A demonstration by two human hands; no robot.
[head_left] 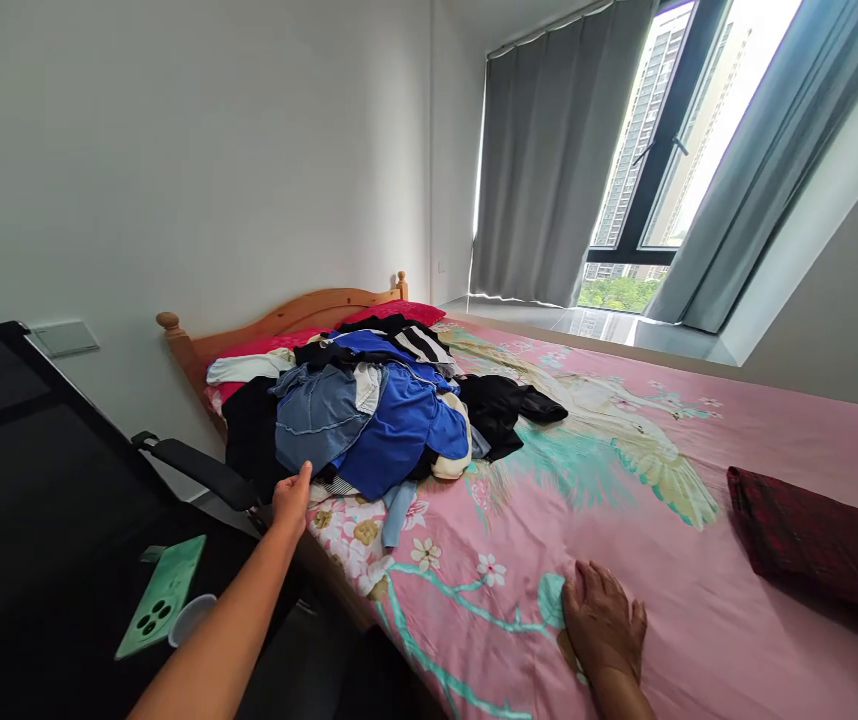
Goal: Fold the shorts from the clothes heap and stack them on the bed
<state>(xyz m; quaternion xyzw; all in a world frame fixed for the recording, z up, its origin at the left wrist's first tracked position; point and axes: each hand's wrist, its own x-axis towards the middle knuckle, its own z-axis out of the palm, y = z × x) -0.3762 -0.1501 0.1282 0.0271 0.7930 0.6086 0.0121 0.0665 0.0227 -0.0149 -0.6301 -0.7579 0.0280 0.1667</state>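
A heap of clothes [399, 425] lies at the head of the bed, with blue, black, white and denim pieces tangled together. My left hand [292, 505] is at the heap's near left edge, thumb up, beside a denim garment [324, 415] and a black garment [253, 430]. Its other fingers are mostly hidden, so I cannot tell whether it grips any cloth. On the pink flowered bedsheet [504, 510], my right hand [605, 615] rests palm down with fingers stretched out, holding nothing. A folded dark red checked cloth [819, 540] lies to its right.
A black chair [223, 475] stands close at the left, with a green phone [163, 595] and a small pale round object [193, 620] on it. Behind the heap are red pillows [425, 313] and a wooden headboard [279, 315]. Grey curtains [541, 170] flank the window.
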